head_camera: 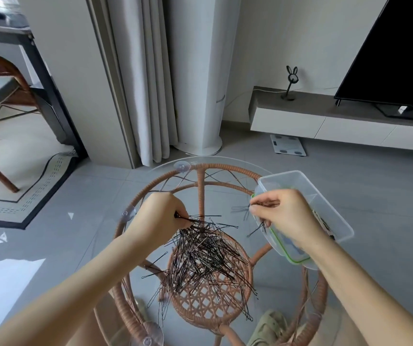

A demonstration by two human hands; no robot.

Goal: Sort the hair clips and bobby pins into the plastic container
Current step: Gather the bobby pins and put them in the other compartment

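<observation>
Several bobby pins (208, 253), pinched in left hand (160, 216) and right hand (285, 216), are best dropped squarely inside the plastic container (300, 181).

Bright, soft daylight enters from nine o'clock, glaring on the floor (13, 265) there; wide-angle edges bow, detail slightly soft.

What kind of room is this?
Most likely a living room in a home. A big dark TV stands on a low cabinet, long curtains hang by the wall, and bobby pins lie on a small round glass table.
</observation>
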